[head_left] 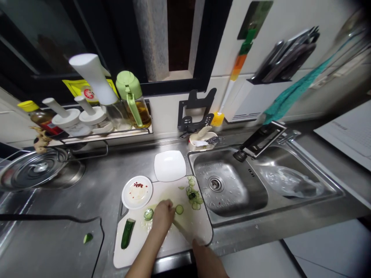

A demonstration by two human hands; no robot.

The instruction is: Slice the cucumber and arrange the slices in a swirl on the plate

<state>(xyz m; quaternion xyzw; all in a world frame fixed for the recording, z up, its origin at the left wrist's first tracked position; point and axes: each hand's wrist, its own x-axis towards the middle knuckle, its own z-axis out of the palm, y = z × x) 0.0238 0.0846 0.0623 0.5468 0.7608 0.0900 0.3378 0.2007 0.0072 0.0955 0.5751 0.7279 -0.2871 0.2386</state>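
Clock centred on the cutting board, 12 toward the wall. Left hand mid-board, fingers curled and bunched, can't tell if anything is gripped. Right hand at 4 o'clock by the near edge, clenched around a knife; handle hidden, blade motion-blurred and slanting up toward the left hand.

Cucumber is spread over the board. Short chunk just beside the left hand at 9, cut face up; single slice lying flat at 3 from the same hand. Slice pile at 2 near the right edge, loose and overlapping. Longer cucumber piece between 8 and 9, dark green skin, on its side.

Small round plate at 10, over the board's corner, red bits on it. Square white dish at 12, right by the far edge. All on the steel desk. Cucumber end off the board near 9.

Farther out: sink between 2 and 3, wet, clear plastic bag in its second basin. Sponge holder at 1, behind the sink. Knife block on the wall between 1 and 2. Oil jug with green lid at 11, on the rack. Lidded pot between 9 and 10.
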